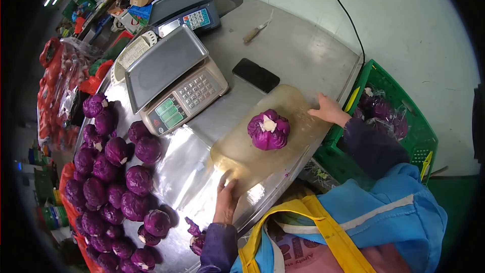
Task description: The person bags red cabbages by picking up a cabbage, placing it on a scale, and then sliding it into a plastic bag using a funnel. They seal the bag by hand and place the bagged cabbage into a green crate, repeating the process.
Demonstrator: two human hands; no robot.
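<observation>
Both hands rested on a sheet of clear film (pixel 298 103) spread over the steel table (pixel 303 50). The left hand (pixel 226 199), fingers together, pinned its near edge; a red cabbage (pixel 268 130) sat between the two sets of fingertips; the right hand (pixel 329 109) pressed flat at the far edge, fingers slightly spread. Even tension from both sides would probably have kept the film smooth under the cabbage.

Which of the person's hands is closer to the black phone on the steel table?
Right. The right hand rests on the cutting board's far edge, not far from the phone; the left hand is at the near edge, farther off.
</observation>
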